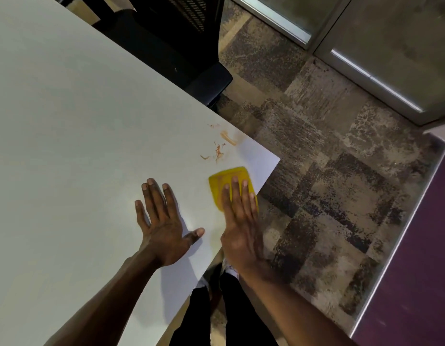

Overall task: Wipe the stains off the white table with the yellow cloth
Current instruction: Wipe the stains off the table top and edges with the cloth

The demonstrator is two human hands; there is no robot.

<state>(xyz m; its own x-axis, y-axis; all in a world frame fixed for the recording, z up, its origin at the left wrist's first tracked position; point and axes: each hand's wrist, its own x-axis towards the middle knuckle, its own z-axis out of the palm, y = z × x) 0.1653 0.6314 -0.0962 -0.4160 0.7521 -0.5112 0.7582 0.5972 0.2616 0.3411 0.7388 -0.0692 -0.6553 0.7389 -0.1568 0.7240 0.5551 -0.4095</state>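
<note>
The white table [66, 146] fills the left of the view, its corner pointing right. Brown and orange stains [220, 146] smear the top near that corner. A folded yellow cloth [221, 182] lies flat on the table just below the stains, close to the right edge. My right hand [238, 221] presses flat on the cloth, fingers extended over it and blurred. My left hand [161, 221] rests flat on the bare table to the left of the cloth, fingers spread, holding nothing.
A black chair [181, 46] stands at the table's far edge. Patterned carpet [328, 183] lies to the right, with glass panels [391, 46] beyond and a purple surface [421, 258] at far right. My dark-trousered legs [216, 315] show below the table edge.
</note>
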